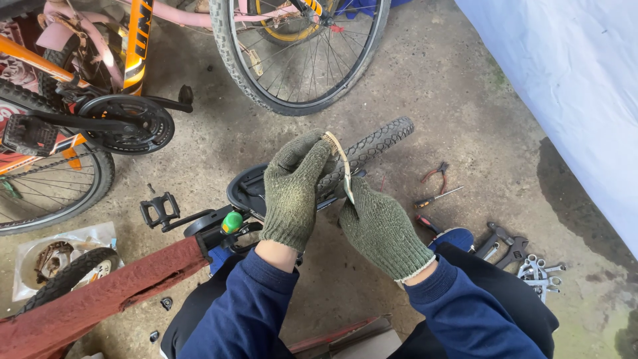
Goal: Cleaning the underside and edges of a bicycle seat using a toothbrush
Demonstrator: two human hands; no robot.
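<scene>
Pale curved strip point(340, 159) pinched between left hand point(292, 193) and right hand point(382, 229)

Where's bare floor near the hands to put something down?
Bare concrete lies between the spoked wheel and the knobby black tyre, and right of the red-handled pliers toward the white sheet. It is crowded at the grey spanners and around the black pedal beside the rusty red frame.

Coarse knitted green cloth gloves point(292, 193), knobbly matt rubber tyre point(375, 143), rusty rough red frame point(100, 296), gritty concrete floor point(458, 100).
</scene>
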